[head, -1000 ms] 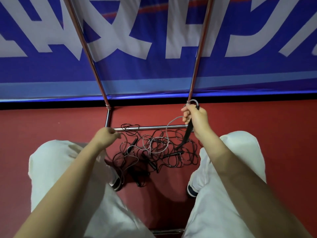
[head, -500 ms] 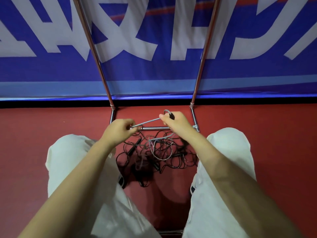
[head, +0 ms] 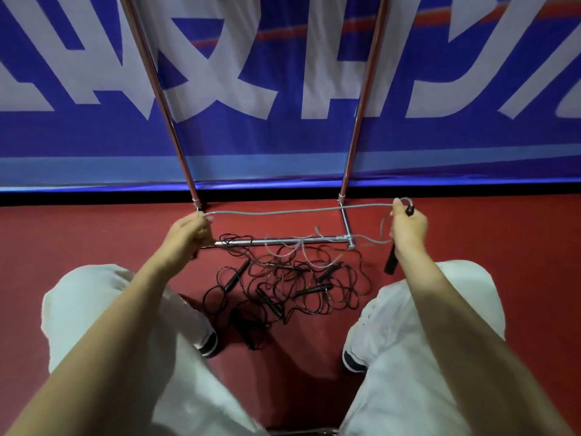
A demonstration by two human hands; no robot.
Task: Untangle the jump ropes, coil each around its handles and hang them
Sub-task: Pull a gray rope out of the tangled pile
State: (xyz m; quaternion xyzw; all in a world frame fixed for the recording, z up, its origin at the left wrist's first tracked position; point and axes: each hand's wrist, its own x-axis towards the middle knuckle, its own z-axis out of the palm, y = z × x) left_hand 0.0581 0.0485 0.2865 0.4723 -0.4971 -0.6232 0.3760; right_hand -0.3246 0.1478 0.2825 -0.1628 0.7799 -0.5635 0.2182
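Observation:
A grey jump rope (head: 298, 211) is stretched almost level between my two hands. My left hand (head: 188, 231) pinches the rope at its left end. My right hand (head: 408, 228) grips the rope's black handle (head: 391, 261), which points down below my fist, with rope looped over the top. More grey rope trails down into a tangled pile of black jump ropes (head: 283, 284) with several black handles, lying on the red floor between my knees.
A metal rack stands ahead: two upright poles (head: 361, 121) and a low chrome crossbar (head: 283, 240) just behind the pile. A blue banner wall (head: 283, 146) is behind it. My white-trousered knees and shoes (head: 207, 344) flank the pile.
My hands were close together half a second ago; now they have pulled wide apart, drawing the grey rope taut. The right hand moved right with the handle, the left moved left.

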